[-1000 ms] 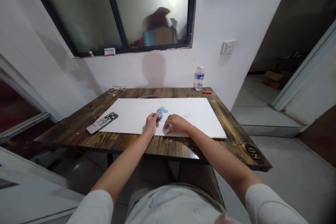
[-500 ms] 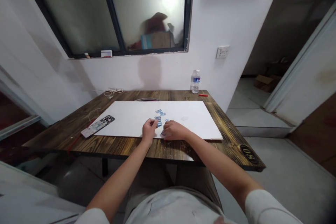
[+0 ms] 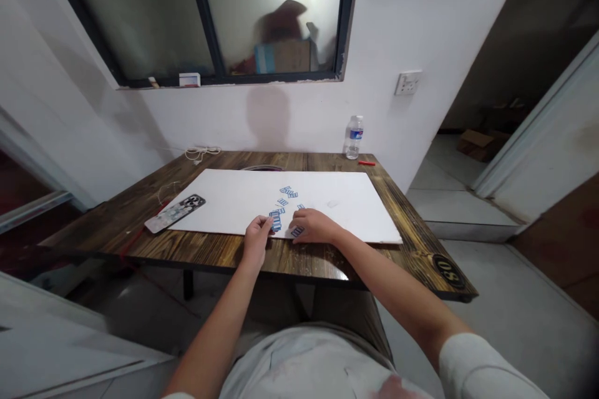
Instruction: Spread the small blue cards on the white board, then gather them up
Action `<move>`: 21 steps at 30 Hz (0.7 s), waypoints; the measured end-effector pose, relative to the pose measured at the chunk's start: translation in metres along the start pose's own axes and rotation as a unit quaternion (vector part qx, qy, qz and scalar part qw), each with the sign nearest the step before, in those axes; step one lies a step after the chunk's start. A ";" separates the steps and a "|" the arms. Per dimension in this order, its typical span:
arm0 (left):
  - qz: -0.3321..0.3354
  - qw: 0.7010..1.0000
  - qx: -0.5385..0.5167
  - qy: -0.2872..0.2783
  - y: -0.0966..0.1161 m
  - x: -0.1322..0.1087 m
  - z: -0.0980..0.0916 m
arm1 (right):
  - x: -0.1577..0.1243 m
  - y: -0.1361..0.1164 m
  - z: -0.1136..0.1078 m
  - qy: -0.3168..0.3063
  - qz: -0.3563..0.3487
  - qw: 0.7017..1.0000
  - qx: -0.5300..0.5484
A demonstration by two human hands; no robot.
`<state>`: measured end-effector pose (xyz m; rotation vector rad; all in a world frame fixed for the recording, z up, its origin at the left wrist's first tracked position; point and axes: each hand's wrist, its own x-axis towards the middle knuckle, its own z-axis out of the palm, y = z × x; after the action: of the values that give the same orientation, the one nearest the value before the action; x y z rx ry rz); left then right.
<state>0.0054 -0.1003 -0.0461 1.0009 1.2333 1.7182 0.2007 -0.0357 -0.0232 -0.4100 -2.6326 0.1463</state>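
My left hand [image 3: 257, 232] is closed, thumb and fingertips pinching a small white piece with blue bars [image 3: 276, 221] at the near part of a white board [image 3: 224, 199]. To its right, my right hand [image 3: 311, 225] has its fingers bent down at the board, over another blue-barred piece [image 3: 297, 232]; that hand hides part of it. Beyond the hands lie several similar blue-marked pieces [image 3: 289, 192], loosely scattered. They are too small for me to tell their exact kind.
On the board's left edge rests a phone in a patterned case [image 3: 175, 213]. A water bottle [image 3: 354, 137] and a red pen-like stick [image 3: 367, 163] are at the wooden table's [image 3: 421, 262] back right. A white cable [image 3: 202, 153] lies at the back left.
My left hand has shifted left with its blue-barred piece, widening the gap between my hands. More of the piece under my right hand shows. The whole view has tilted slightly.
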 end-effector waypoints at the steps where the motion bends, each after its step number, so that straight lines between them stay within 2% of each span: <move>1: 0.001 1.000 0.000 -0.001 0.001 -0.001 0.000 | 0.000 0.001 -0.001 -0.004 0.004 1.000 -0.001; 11: -0.003 1.000 0.020 -0.005 0.006 -0.006 0.001 | -0.003 0.006 0.000 -0.027 -0.041 0.998 0.046; 14: -0.005 1.000 0.022 -0.003 0.006 -0.006 0.001 | -0.005 0.006 0.000 -0.020 -0.034 0.998 0.052; 17: -0.007 0.999 0.031 -0.008 0.005 -0.006 0.000 | -0.006 0.007 0.004 0.011 0.010 0.999 0.034; 21: -0.002 0.999 0.047 -0.020 0.002 -0.005 -0.001 | -0.005 0.004 0.009 0.115 0.064 0.990 0.051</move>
<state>0.0059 -0.1062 -0.0450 1.0815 1.3004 1.6425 0.2016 -0.0333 -0.0343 -0.5271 -2.3628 0.2580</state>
